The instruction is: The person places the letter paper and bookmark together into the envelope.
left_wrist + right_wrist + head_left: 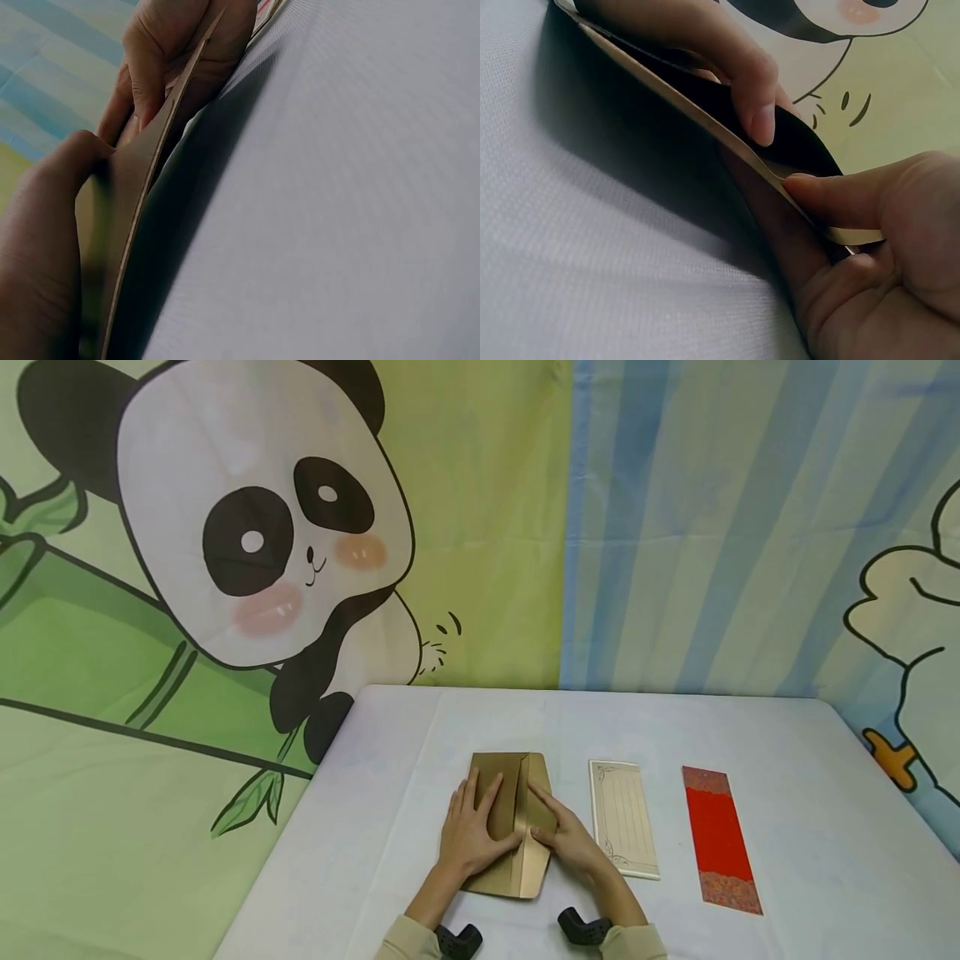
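A folded gold card (495, 881) lies at the front middle of the white table, a lengthwise crease and a raised flap along its right side. My left hand (468, 835) rests spread over its left part, fingers straight, thumb reaching to the crease. At the right edge, my right hand (576, 842) pinches the flap; in the right wrist view the thumb lies on top of the flap (690, 112) and the fingers pass under it. Seen from the left wrist, the card (139, 187) stands edge-on above its shadow, with the right hand (187, 37) beyond it.
To the right lies a cream lined paper pad (624, 818) with a decorated border. Farther right is a red strip (723, 839) with patterned ends. Behind the white table (750, 727) hangs a cloth backdrop (487, 527) with a panda and blue stripes.
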### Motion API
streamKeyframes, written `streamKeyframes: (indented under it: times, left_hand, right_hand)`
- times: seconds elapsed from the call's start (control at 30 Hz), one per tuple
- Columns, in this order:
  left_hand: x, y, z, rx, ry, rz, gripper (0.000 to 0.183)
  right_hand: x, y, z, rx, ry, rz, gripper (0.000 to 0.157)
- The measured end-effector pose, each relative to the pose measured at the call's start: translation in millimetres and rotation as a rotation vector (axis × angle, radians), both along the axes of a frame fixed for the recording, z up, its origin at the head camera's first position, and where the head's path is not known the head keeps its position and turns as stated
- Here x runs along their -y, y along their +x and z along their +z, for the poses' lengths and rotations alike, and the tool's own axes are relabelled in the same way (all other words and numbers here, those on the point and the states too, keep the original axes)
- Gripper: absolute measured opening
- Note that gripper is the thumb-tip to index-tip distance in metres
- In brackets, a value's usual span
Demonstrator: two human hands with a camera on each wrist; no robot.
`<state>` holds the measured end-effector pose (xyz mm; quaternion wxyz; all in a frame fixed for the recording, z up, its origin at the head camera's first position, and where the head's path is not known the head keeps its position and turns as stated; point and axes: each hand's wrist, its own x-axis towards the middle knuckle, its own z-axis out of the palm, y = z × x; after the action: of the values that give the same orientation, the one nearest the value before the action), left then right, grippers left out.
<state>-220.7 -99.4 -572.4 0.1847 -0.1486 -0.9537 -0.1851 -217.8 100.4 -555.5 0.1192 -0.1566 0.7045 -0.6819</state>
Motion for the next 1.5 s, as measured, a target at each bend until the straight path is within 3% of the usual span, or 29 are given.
streamKeyframes:
  times: [0.2,0.5,0.73,1.1,1.5]
  left_hand:
    - [1,-0.5,-2.4,0.032,0.053,0.015,0.092]
    - [1,-0.1,-6.1,0.047,0.012,0.040,0.089]
    - [0,0.2,-2.2,0.015,0.070,0.050,0.087]
    - [2,-5.0,1.3,-0.029,0.288,-0.033,0.087]
    - [1,-5.3,4.6,-0.101,0.201,0.006,0.083]
  right_hand:
    - [2,-1.2,-4.3,-0.046,0.053,-0.025,0.073]
    - [10,5.1,-4.4,-0.296,0.372,-0.224,0.069]
    - [13,7.0,-7.5,-0.478,0.588,-0.243,0.062]
    - [12,7.9,-9.8,-0.500,0.596,-0.262,0.068]
    - [11,5.5,-10.9,-0.594,0.787,-0.292,0.069]
